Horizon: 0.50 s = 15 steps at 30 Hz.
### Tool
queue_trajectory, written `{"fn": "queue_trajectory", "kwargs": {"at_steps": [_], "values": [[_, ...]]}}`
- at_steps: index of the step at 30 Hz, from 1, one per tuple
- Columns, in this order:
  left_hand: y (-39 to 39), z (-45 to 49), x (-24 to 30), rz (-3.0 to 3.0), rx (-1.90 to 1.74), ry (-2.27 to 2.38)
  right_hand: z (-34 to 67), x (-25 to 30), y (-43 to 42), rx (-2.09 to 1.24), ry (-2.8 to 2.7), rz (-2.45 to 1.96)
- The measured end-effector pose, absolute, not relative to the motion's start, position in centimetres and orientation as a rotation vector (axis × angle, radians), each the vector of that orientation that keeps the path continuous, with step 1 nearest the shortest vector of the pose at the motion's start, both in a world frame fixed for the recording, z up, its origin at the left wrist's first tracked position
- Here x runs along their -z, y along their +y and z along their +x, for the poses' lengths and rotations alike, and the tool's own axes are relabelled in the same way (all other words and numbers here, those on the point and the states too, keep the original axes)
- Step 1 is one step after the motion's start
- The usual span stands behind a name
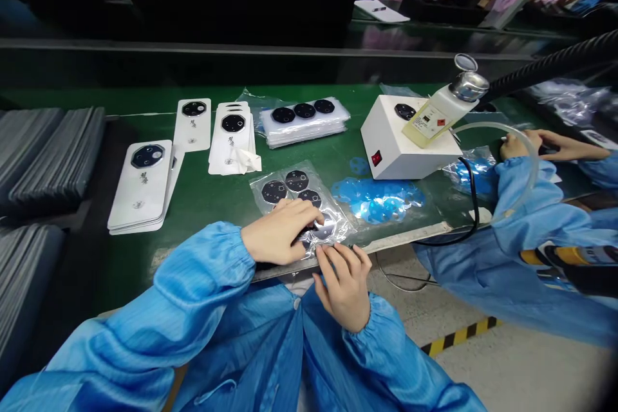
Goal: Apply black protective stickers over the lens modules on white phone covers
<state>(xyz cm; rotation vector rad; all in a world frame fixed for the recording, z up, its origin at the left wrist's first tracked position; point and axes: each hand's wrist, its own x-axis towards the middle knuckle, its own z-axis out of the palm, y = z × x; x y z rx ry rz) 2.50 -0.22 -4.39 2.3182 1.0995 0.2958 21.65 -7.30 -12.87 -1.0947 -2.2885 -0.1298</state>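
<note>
Green across the surface (193,199), bearing a clear plastic sheet (342,222) and, leftward, stacked white rounded-rectangular panels (140,190), seemingly finished. With bare left hand (282,230) curled over the sheet, grip impossible to tell, and bare right hand (345,286) loosely spread at its near edge. Apparently with several round black discs (274,191) still left there.

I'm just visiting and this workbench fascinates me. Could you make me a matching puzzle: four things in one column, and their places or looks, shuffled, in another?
Things
1. Left hand
2. Bottle
3. White box
4. Heap of thin pieces

Places and looks
A. Has a red switch on its side
B. Blue and shiny, on the green bench
C. Over a clear sheet with dark discs
D. Silvery top, yellowish below

Pairs: 1-C, 2-D, 3-A, 4-B
</note>
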Motion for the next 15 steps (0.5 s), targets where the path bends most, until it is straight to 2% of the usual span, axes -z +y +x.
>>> {"fn": "queue_trajectory", "kwargs": {"at_steps": [9,15], "values": [[0.2,3.6,4.7,2.491,-0.119,1.083,21.2,12.6,-7.6,0.124,-2.260,-1.138],[1.7,3.0,5.4,2.406,-0.182,1.342,21.0,12.2,-7.5,0.156,-2.276,-1.110]]}}
